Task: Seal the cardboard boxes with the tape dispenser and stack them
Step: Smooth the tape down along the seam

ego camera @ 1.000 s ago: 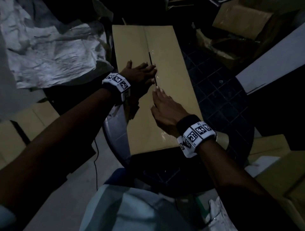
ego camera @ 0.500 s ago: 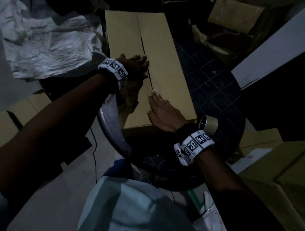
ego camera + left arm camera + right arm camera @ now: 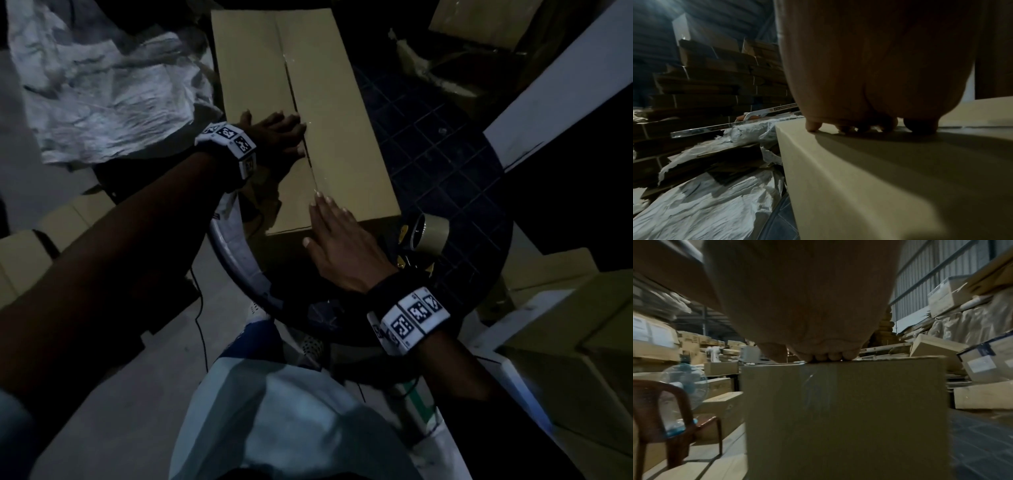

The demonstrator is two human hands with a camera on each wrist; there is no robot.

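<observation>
Cardboard box (image 3: 329, 113) is lying long-ways on the dark round table (image 3: 445, 164), both hands flat on its top: left hand (image 3: 277, 137) pressing left of the seam, right hand (image 3: 337, 246) spread over the near edge. Tape roll (image 3: 430, 233) is sitting just right, crumpled paper (image 3: 102, 96) lying far left
</observation>
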